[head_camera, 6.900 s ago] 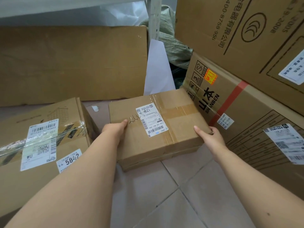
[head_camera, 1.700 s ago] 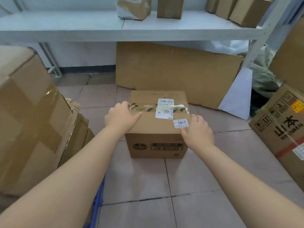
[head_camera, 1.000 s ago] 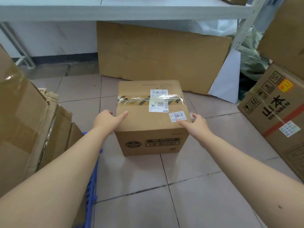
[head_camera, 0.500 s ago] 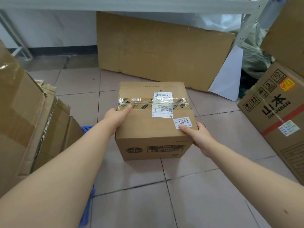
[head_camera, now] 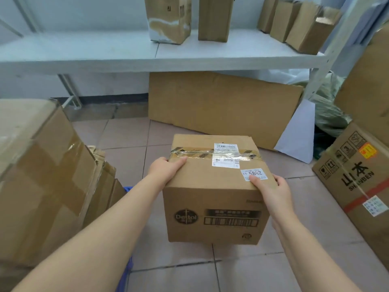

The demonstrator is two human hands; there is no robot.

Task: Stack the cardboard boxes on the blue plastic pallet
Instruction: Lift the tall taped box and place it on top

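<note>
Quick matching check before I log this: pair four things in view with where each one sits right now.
Things:
1. taped box
2. flat cardboard sheet
3. blue pallet
4. small upright boxes

Places:
A. on the white shelf
B. between the left hand and right hand
C. leaning under the shelf
D. under the stack at left

Pairs: 1-B, 2-C, 3-D, 4-A

Taped cardboard box held between left hand and right hand, over tiled floor. Blue pallet edge at 7 o'clock, big boxes at 9.
</note>
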